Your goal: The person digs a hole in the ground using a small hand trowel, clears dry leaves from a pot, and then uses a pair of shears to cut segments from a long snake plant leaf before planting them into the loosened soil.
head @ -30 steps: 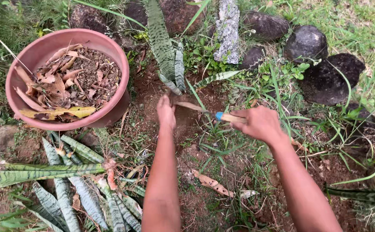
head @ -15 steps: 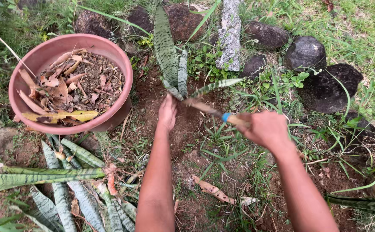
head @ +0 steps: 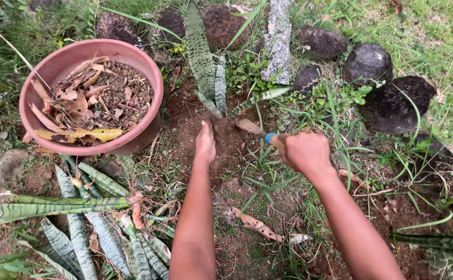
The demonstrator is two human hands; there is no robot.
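Observation:
My right hand [head: 305, 151] grips a small trowel [head: 255, 129] with a blue collar and a soil-caked blade, the blade pointing left toward the base of an upright snake plant [head: 206, 67]. My left hand [head: 205, 142] rests edge-down on the bare reddish soil [head: 185, 129] just below that plant, fingers together, holding nothing. The trowel blade lies a short way to the right of my left hand.
A pink plastic basin [head: 55, 67] holding dry leaves and soil stands at the left. Uprooted snake plants [head: 81, 218] lie at the lower left. Dark stones [head: 392, 98] and a grey stone post [head: 278, 41] line the back; grass surrounds the patch.
The view has shifted slightly. My right hand with the trowel has drawn a little to the right, and my left hand has moved lower on the soil, just under the plant's base.

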